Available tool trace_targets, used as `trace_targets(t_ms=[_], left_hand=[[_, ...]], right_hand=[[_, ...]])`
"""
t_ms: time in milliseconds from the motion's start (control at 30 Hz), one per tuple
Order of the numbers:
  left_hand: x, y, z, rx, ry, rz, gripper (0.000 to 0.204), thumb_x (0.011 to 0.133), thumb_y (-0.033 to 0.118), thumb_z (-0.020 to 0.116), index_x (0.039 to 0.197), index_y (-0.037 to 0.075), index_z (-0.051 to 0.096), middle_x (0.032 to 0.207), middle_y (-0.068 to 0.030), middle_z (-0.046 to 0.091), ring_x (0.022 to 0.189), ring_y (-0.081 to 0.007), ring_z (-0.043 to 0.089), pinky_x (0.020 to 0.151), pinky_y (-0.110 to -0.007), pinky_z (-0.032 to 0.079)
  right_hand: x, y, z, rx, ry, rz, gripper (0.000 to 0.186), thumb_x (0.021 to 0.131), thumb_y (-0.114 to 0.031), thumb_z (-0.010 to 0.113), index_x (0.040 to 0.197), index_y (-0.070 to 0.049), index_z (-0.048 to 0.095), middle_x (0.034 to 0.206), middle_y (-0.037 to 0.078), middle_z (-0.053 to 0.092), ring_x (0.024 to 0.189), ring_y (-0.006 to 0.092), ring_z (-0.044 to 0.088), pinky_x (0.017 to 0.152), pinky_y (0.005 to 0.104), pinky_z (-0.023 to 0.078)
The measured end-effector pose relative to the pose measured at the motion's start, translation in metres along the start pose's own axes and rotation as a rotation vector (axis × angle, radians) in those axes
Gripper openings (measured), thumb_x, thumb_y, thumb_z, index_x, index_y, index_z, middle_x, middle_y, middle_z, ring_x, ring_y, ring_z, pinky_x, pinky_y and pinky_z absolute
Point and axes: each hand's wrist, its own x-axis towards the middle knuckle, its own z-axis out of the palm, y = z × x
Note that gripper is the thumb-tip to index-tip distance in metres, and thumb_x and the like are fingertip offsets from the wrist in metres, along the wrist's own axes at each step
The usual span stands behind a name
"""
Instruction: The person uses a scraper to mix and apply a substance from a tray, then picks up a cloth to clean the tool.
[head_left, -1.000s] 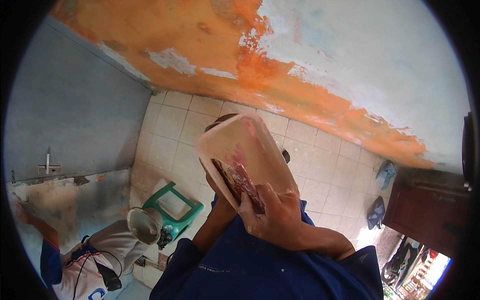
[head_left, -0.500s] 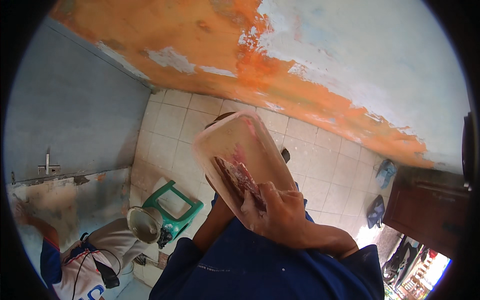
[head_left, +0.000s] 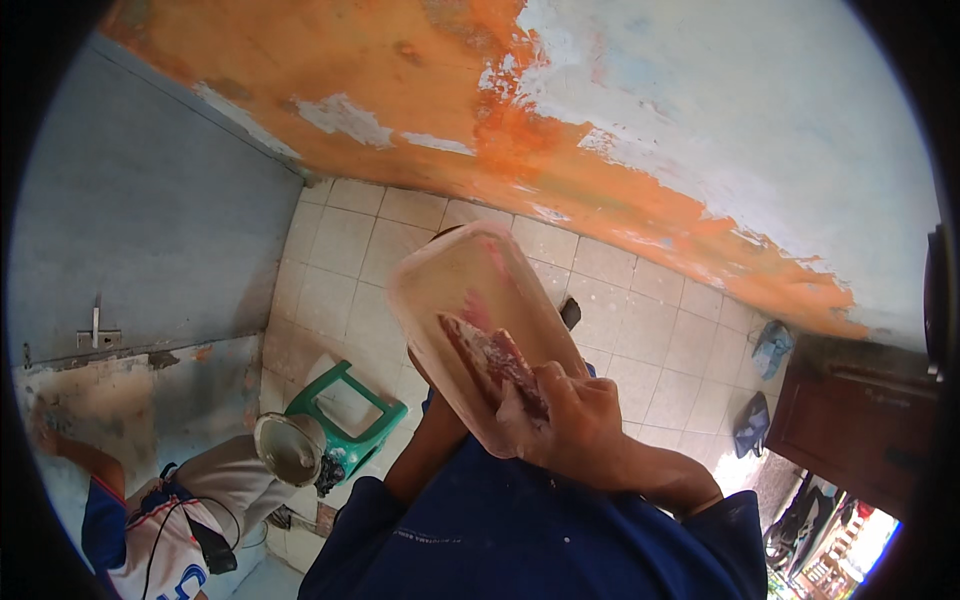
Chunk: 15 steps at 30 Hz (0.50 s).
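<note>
Over the pale tray (head_left: 450,270), right hand (head_left: 572,412) closed around a smeared red tool (head_left: 488,352), left hand hidden behind, grip unclear.

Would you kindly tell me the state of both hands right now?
Left hand: mostly hidden behind the tray; its grip cannot be told.
Right hand: closed, holding a flat reddish tool.

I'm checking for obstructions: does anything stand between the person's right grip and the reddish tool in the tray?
Nothing visible does: the right grip directly holds the reddish tool by its near end. The tray lies beneath the tool, not between them.
</note>
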Motion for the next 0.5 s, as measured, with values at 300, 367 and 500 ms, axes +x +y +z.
trace_targets(t_ms=[300, 367, 500], left_hand=[[0.002, 0.003, -0.002, -0.002, 0.016, 0.024, 0.058, 0.100, 0.049, 0.033, 0.138, 0.006, 0.039, 0.132, -0.0145, 0.049, 0.118, -0.0274, 0.052, 0.102, -0.042, 0.043], [0.001, 0.004, -0.003, -0.001, 0.021, 0.025, 0.058, 0.100, 0.049, 0.033, 0.138, 0.006, 0.039, 0.132, -0.0145, 0.049, 0.118, -0.0274, 0.052, 0.102, -0.042, 0.043], [-0.001, 0.010, -0.004, 0.000, 0.035, 0.045, 0.058, 0.100, 0.050, 0.033, 0.138, 0.006, 0.039, 0.132, -0.0146, 0.049, 0.118, -0.0275, 0.052, 0.102, -0.042, 0.043]], right_hand=[[0.004, -0.013, -0.003, -0.044, -0.092, -0.001, 0.021, 0.072, -0.008, 0.073, 0.076, 0.002, 0.056, 0.051, 0.011, 0.054, 0.041, 0.0238, 0.058, 0.038, 0.0331, 0.046], [0.005, -0.012, 0.001, -0.027, -0.080, 0.052, 0.021, 0.073, -0.008, 0.073, 0.078, 0.002, 0.056, 0.052, 0.012, 0.055, 0.041, 0.0248, 0.059, 0.039, 0.0336, 0.047], [0.011, -0.010, -0.009, -0.087, -0.066, 0.153, 0.019, 0.075, -0.006, 0.071, 0.079, 0.002, 0.054, 0.053, 0.014, 0.056, 0.043, 0.0272, 0.060, 0.039, 0.0348, 0.047]])
